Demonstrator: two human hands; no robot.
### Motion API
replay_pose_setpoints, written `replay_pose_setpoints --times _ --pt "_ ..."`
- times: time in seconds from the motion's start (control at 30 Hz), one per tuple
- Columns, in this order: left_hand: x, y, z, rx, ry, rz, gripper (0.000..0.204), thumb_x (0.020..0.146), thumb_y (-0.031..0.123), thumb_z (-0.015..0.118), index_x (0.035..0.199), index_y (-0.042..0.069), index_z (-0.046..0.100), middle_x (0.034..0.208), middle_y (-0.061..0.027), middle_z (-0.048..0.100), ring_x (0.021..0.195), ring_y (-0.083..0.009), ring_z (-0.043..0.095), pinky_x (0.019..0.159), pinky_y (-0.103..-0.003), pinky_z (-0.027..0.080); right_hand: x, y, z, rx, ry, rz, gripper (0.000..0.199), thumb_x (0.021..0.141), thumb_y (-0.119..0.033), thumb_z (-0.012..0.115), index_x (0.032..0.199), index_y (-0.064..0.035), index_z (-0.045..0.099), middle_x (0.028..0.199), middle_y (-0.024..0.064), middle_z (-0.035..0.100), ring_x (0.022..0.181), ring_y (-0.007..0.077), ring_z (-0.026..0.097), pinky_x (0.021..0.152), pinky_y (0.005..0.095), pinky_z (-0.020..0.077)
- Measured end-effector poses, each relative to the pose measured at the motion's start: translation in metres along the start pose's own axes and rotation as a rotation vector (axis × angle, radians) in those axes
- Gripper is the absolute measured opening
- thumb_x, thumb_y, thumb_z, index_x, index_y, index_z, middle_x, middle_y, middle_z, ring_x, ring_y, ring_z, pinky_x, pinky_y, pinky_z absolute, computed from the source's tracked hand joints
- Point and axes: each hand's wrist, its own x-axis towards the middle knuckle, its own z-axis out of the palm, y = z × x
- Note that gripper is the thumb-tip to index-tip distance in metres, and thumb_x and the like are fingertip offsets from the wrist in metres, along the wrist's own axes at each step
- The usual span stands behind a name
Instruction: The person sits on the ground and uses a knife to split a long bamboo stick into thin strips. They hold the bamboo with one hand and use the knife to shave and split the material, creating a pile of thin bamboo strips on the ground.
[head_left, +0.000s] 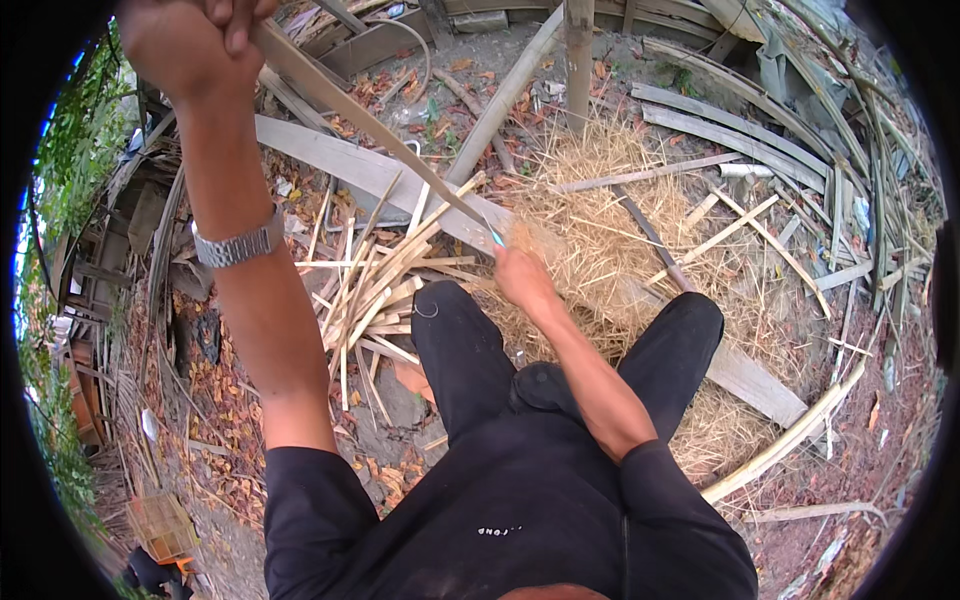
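Note:
Raised at the upper left, my left hand point(190, 50) is closed around one end of a long bamboo strip point(370, 125). The strip slants down to the right, its lower end reaching my right hand point(525, 278). That hand is closed in front of my knees on what looks like a small knife point(497, 238); just a turquoise and grey sliver of it shows above the fingers. Beneath lies a grey wooden plank point(345, 155), running under the work and past my right leg. Split bamboo strips point(385, 280) are heaped left of my left knee.
Pale curled shavings point(600, 215) cover the plank and ground at the right. A long dark blade point(640, 215) with a handle lies on them by my right knee. A wooden post point(579, 60) stands at the back. Bamboo lengths point(735, 125) lie at the far right.

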Motion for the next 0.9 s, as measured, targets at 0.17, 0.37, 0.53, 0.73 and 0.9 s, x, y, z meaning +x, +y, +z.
replay_pose_setpoints --times 0.17,0.37,0.53,0.73,0.9 --pt "0.002 -0.017 -0.029 -0.312 -0.012 -0.086 0.044 0.100 0.043 0.023 0.074 0.014 0.045 0.040 0.0038 0.028 0.023 -0.0065 0.025 0.022 -0.018 0.024 -0.040 -0.065 -0.046 0.237 0.138 -0.162 0.045 0.098 -0.031 0.032 0.090 0.0054 0.056 0.076 0.0297 0.059 0.075 0.0465 0.057 0.071 0.0518 0.0427" --pt "0.012 -0.020 -0.017 -0.443 -0.284 -0.202 0.045 0.098 0.048 0.026 0.073 0.015 0.042 0.039 0.0037 0.027 0.022 -0.0077 0.024 0.022 -0.019 0.023 -0.020 -0.015 -0.019 0.067 0.063 -0.036 0.045 0.098 -0.034 0.030 0.095 0.0011 0.057 0.073 0.0240 0.059 0.069 0.0421 0.057 0.065 0.0514 0.0375" --pt "0.009 -0.029 -0.030 -0.517 -0.162 -0.181 0.046 0.097 0.052 0.025 0.074 0.014 0.040 0.038 0.0035 0.026 0.021 -0.0084 0.022 0.023 -0.020 0.021 -0.071 -0.113 -0.093 0.528 0.141 -0.338 0.039 0.099 -0.030 0.030 0.109 -0.0005 0.054 0.059 0.0158 0.050 0.054 0.0323 0.050 0.054 0.0371 0.0373" --pt "0.002 -0.008 0.002 -0.116 0.057 -0.092 0.047 0.097 0.052 0.022 0.074 0.014 0.039 0.038 0.0033 0.025 0.022 -0.0087 0.020 0.023 -0.021 0.020 -0.098 -0.182 -0.122 0.440 0.182 -0.554 0.030 0.098 -0.021 0.036 0.106 0.0047 0.049 0.062 0.0256 0.054 0.063 0.0438 0.057 0.057 0.0482 0.0419" --pt "0.002 0.001 -0.015 -0.015 -0.110 -0.099 0.045 0.097 0.045 0.021 0.075 0.011 0.040 0.045 -0.0001 0.027 0.030 -0.0104 0.019 0.036 -0.025 0.020 -0.057 -0.120 -0.082 0.124 0.099 -0.269 0.033 0.098 -0.024 0.034 0.101 0.0041 0.052 0.063 0.0274 0.053 0.066 0.0437 0.057 0.061 0.0482 0.0397"
